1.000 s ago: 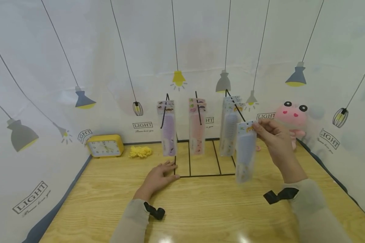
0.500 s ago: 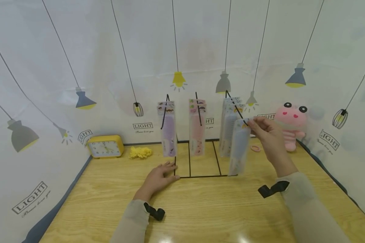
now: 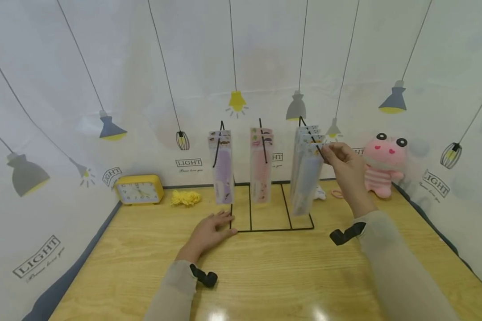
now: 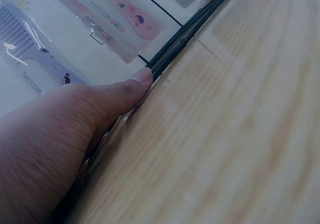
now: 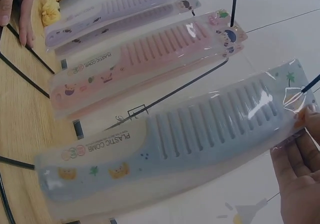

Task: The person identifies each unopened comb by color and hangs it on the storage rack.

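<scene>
A blue plastic comb in a clear packet [image 5: 200,129] hangs tilted at the right hook of a black wire rack [image 3: 271,230]. My right hand [image 3: 347,171] pinches the top corner of this packet, and the hook's tip shows at its hang hole in the right wrist view. More blue comb packets hang right behind it. Purple comb packets [image 3: 223,171] hang on the left hook and pink comb packets [image 3: 261,171] on the middle one. My left hand [image 3: 206,232] rests at the rack's front left corner, its thumb [image 4: 127,89] lying against the base wire.
A yellow alarm clock [image 3: 139,189] and a bundle of yellow yarn [image 3: 186,198] are at the back left. At the back right sits a pink plush toy [image 3: 383,167], with a small pink ring [image 3: 337,194] beside it. A printed backdrop encloses the wooden table [image 3: 265,272].
My right hand has carried the blue comb packet left and back, from in front of the right hook's tip onto the hook. The left hand has stayed put.
</scene>
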{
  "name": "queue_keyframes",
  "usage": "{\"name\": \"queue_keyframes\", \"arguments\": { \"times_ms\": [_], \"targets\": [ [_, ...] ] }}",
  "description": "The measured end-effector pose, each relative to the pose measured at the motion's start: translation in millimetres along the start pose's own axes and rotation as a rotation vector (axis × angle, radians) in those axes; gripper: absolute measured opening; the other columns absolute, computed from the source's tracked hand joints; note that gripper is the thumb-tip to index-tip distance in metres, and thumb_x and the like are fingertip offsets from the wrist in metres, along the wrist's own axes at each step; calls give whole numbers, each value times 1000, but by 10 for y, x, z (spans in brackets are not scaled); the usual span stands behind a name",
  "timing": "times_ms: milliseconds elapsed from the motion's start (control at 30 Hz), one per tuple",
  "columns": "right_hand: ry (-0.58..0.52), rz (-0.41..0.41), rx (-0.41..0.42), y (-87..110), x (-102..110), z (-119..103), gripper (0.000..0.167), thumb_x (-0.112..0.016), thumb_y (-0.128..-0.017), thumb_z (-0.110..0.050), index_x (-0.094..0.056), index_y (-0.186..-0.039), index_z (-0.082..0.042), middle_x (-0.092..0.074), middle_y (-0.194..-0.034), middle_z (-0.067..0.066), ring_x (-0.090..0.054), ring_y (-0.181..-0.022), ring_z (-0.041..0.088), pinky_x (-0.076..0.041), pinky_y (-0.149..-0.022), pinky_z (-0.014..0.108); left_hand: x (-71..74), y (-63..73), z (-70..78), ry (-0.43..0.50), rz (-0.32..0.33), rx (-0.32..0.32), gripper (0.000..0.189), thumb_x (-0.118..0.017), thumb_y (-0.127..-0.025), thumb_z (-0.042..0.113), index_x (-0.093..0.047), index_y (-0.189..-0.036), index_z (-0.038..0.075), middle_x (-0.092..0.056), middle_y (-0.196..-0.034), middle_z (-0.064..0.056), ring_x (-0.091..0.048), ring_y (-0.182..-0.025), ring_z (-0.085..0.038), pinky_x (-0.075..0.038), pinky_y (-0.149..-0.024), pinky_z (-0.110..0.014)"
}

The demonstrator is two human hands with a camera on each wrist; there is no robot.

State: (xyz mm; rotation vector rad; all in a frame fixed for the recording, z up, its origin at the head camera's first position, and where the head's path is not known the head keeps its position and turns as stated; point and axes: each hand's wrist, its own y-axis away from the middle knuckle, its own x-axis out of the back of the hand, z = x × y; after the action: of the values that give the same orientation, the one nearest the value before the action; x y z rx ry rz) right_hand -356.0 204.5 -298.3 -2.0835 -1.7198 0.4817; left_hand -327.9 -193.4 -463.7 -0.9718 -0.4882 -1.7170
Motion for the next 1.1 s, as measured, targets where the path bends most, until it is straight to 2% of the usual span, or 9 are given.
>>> {"name": "queue_keyframes", "arguments": {
  "times_ms": [300, 633, 733, 800, 867, 933, 1000, 1067, 1100],
  "targets": [
    [121, 82, -6, -80, -36, 66, 35, -74, -91, -42, -72, -107, -11, -73, -91, -15, -66, -88, 4, -50, -75, 18, -25, 15, 16, 6, 0, 14, 59, -64, -93, 57, -58, -144, 27, -44, -154, 9, -29, -149, -21, -22, -122, -51],
    [82, 63, -27, -11, 7, 118, 37, -71, -93, -40, -70, -115, -10, -73, -106, -10, -66, -102, 5, -54, -86, 17, -57, 16, 1, -13, -9, 29, 62, -62, -93, 61, -55, -146, 31, -41, -156, 11, -27, -150, -19, -22, -122, -50],
    [63, 31, -26, 75, 100, 147, 36, -69, -96, -33, -67, -122, -7, -70, -113, -5, -65, -105, 7, -55, -86, 18, -74, -7, 23, -16, -7, 15, 62, -62, -93, 60, -55, -146, 30, -42, -155, 10, -28, -149, -19, -22, -122, -50],
    [71, -17, -1, 149, 177, 182, 37, -66, -99, -25, -63, -130, -4, -66, -124, 3, -62, -109, 8, -54, -89, 17, -78, -13, 39, -16, -6, 8, 62, -62, -93, 60, -56, -146, 29, -43, -155, 9, -29, -149, -20, -22, -122, -50],
    [125, -91, 3, 251, 273, 222, 45, -62, -102, -23, -54, -143, -9, -56, -139, 7, -57, -122, 16, -53, -88, 17, -79, -12, 52, -12, -8, 2, 62, -62, -93, 60, -56, -146, 28, -43, -155, 8, -29, -149, -21, -22, -122, -51],
    [229, -158, 13, 343, 373, 277, 57, -59, -103, -24, -39, -156, -18, -41, -155, 9, -48, -134, 26, -54, -94, 26, -89, -15, 64, -4, -9, -3, 62, -62, -93, 60, -56, -146, 28, -43, -155, 8, -29, -149, -21, -23, -121, -51],
    [377, -214, 37, 415, 429, 334, 70, -58, -103, -31, -20, -162, -26, -25, -164, 12, -35, -143, 38, -48, -106, 45, -81, -8, 45, 6, -7, -7, 63, -63, -92, 61, -56, -146, 28, -43, -155, 9, -28, -149, -21, -23, -121, -51],
    [527, -257, 39, 462, 459, 400, 79, -58, -103, -39, -7, -163, -31, -12, -168, 11, -20, -148, 47, -34, -109, 66, -57, 0, 18, 21, -6, -5, 62, -64, -92, 60, -56, -146, 29, -42, -155, 10, -28, -149, -20, -22, -121, -52],
    [594, -274, 51, 474, 461, 427, 82, -58, -102, -41, -5, -163, -28, -6, -168, 13, -13, -149, 47, -23, -111, 74, -34, 6, 1, 29, -6, -4, 63, -65, -92, 59, -55, -146, 29, -42, -155, 10, -29, -149, -21, -22, -122, -52]
  ]
}}
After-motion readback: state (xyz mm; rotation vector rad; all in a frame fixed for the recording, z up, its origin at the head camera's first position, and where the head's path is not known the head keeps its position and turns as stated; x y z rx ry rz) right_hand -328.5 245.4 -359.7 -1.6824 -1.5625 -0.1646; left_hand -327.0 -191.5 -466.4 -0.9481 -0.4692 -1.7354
